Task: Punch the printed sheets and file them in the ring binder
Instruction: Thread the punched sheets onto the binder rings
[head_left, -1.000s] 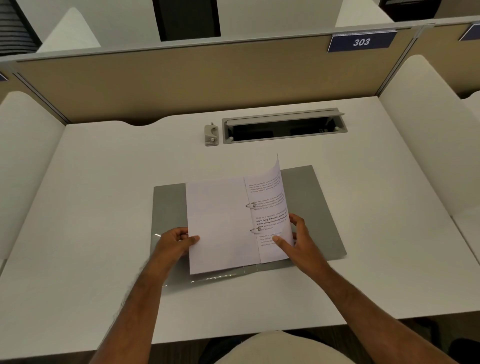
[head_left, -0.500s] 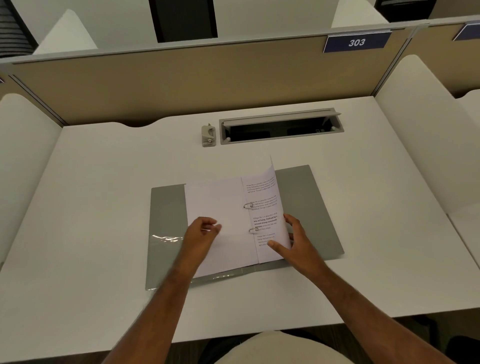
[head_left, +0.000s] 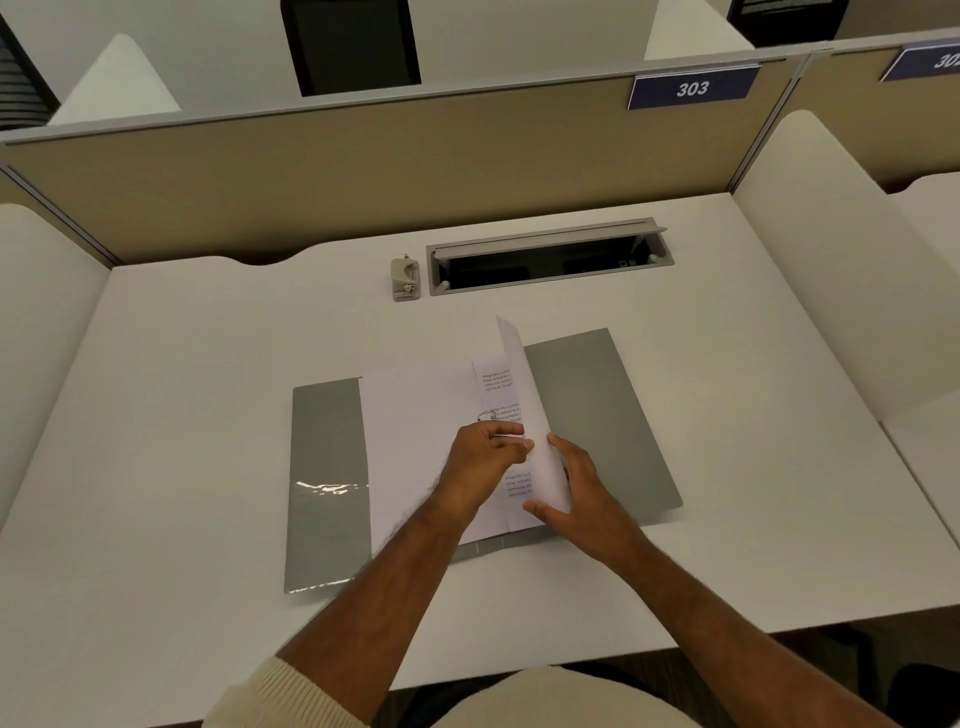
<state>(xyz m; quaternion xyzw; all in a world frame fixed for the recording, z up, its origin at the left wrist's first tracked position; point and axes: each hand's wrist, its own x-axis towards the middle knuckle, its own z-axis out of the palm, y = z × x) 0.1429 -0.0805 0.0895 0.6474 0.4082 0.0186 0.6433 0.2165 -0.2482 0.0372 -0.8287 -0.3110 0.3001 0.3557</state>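
Binder (head_left: 597, 415) open flat on desk (head_left: 182, 415). Left hand (head_left: 483, 462) pinching sheets (head_left: 415, 441) at rings; right hand (head_left: 582, 488) spread, propping lifted page (head_left: 524, 389).

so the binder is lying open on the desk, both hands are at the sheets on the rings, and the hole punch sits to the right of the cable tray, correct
Not quite. In the head view the hole punch sits to the left of the cable tray, not to its right. The rest holds: the ring binder lies open on the desk, and the left hand and right hand are both at the sheets on the rings.

Office or study carrel: numbered partition sign (head_left: 692, 88), white desk (head_left: 182, 415).
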